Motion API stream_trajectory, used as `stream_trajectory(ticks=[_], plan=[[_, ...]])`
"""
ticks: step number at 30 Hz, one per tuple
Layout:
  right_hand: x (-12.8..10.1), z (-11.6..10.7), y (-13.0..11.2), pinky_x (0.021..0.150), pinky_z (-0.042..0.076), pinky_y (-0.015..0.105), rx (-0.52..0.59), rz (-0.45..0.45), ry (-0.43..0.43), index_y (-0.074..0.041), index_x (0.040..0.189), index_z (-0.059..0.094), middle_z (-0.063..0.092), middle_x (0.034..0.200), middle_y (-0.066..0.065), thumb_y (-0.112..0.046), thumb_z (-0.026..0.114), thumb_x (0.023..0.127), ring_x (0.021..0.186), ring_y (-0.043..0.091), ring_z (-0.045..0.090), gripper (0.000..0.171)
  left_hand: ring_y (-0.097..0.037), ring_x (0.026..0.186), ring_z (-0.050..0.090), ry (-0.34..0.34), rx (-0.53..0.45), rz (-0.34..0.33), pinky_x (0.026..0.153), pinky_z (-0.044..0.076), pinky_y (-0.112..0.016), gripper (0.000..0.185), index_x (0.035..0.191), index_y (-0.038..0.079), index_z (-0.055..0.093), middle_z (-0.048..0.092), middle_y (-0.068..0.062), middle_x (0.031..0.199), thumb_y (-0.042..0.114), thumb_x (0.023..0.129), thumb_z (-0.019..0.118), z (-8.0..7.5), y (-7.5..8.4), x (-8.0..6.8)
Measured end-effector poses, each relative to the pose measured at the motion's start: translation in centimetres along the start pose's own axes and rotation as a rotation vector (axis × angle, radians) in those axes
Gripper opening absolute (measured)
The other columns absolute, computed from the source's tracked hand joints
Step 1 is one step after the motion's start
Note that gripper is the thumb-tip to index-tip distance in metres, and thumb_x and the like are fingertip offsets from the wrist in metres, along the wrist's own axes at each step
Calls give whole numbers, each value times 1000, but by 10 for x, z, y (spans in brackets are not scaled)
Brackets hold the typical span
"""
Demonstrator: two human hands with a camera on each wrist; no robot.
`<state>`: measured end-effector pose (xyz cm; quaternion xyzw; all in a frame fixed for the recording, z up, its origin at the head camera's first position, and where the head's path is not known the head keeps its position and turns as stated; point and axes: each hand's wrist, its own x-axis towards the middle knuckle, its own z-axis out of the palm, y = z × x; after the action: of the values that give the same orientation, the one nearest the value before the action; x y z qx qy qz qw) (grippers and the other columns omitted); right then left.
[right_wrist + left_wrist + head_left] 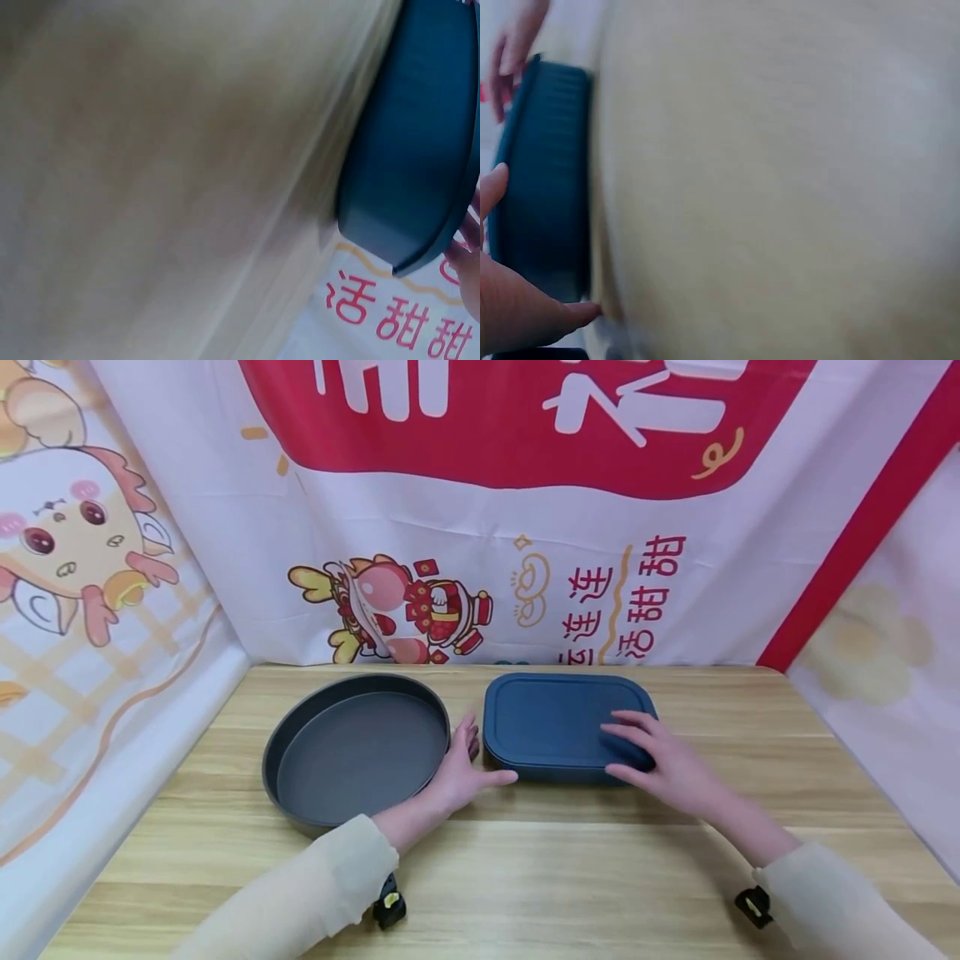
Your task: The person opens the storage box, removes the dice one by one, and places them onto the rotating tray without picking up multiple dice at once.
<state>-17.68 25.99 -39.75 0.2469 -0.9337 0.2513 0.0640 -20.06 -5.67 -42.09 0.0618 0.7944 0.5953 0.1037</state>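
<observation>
A dark blue rectangular lidded box lies flat on the wooden table, right of a round dark grey baking pan. My left hand touches the box's left end, fingers extended in the gap beside the pan and thumb along the front edge. My right hand rests on the lid's front right corner with fingers spread flat. The left wrist view shows the box side-on, with my left hand against it. The right wrist view shows the box's corner over the table.
Printed red and white banners close off the back and both sides of the table. The pan stands empty a little way from the left banner. Bare wood stretches in front of both hands and right of the box.
</observation>
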Motion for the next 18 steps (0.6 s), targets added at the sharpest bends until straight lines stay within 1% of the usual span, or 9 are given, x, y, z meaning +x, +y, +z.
stream_trajectory(ticks=[3, 5, 7, 9, 12, 15, 18], plan=[[-2, 4, -3, 80, 56, 36, 22, -38, 16, -16, 132, 60, 44, 143, 10, -38, 72, 88, 125, 35, 46, 51, -31, 142, 28, -12, -4, 64, 113, 26, -43, 103, 153, 2, 15, 27, -20, 155, 15, 77, 84, 1, -4, -1], [-2, 7, -4, 71, 57, 29, 32, -60, 33, -15, 128, 64, 47, 140, 10, -33, 74, 87, 122, 34, 49, 47, -30, 140, 32, -10, -4, 89, 112, 27, -43, 96, 151, 2, 22, 34, -19, 152, 14, 78, 83, 2, -6, -1], [-2, 9, -5, 74, 57, 31, 29, -87, 56, -14, 123, 67, 51, 136, 10, -28, 77, 85, 120, 34, 51, 42, -30, 138, 36, -5, 11, 93, 112, 29, -43, 89, 149, 2, 28, 39, -19, 149, 14, 79, 82, 3, -8, -1], [-2, 10, -5, 82, 55, 38, 22, -115, 79, -13, 117, 71, 56, 132, 9, -22, 80, 82, 119, 33, 53, 37, -30, 137, 38, 2, 34, 78, 111, 30, -43, 84, 147, 2, 31, 42, -19, 147, 15, 80, 82, 4, -9, -2], [0, 13, -5, 91, 50, 47, 17, -142, 109, -13, 108, 74, 61, 124, 6, -17, 83, 78, 115, 30, 57, 31, -31, 135, 40, 15, 64, 56, 111, 31, -42, 81, 145, 2, 34, 43, -19, 145, 16, 81, 81, 4, -11, -2], [0, 14, -5, 92, 48, 49, 23, -143, 127, -14, 103, 76, 64, 119, 4, -14, 84, 76, 112, 28, 58, 28, -31, 133, 42, 25, 62, 57, 110, 33, -41, 77, 145, 2, 35, 45, -19, 144, 15, 82, 80, 4, -11, -1], [0, 14, -6, 93, 48, 49, 22, -131, 128, -14, 101, 77, 65, 118, 4, -13, 86, 73, 112, 28, 59, 29, -30, 132, 43, 35, 61, 60, 109, 34, -41, 74, 144, 3, 37, 47, -19, 142, 13, 83, 78, 4, -12, 0]])
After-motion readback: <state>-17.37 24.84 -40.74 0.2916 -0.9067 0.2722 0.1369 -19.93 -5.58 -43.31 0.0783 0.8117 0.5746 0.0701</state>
